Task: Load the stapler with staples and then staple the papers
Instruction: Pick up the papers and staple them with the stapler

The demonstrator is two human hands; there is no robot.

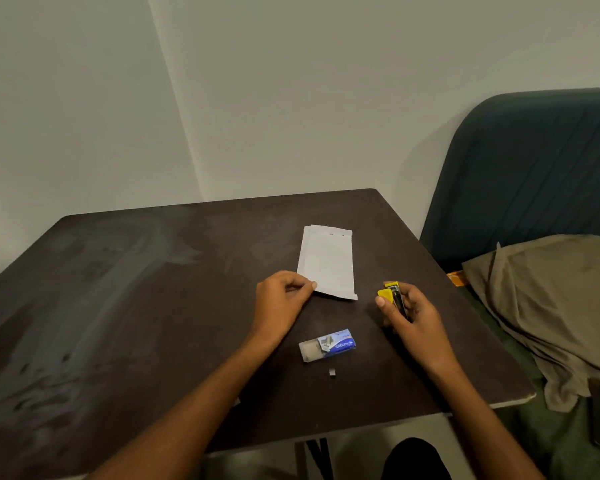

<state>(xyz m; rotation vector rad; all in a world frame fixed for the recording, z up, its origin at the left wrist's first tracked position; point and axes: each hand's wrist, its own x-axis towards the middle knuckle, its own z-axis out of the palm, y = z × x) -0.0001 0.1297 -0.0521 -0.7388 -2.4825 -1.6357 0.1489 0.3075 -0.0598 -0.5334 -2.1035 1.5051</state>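
On table (153, 306) | left hand (281, 299) fingers pinch papers (328, 263) near corner | right hand (409, 317) fingers grasp stapler (392, 296) near right edge

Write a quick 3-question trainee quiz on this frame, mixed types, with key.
1. True or false: the right hand holds the yellow stapler.
2. What does the left hand pinch? A) staple box B) corner of the papers C) cloth
3. What lies on the table just nearer the person than the staple box?

Key
1. True
2. B, the near-left corner of the papers
3. A small loose strip of staples
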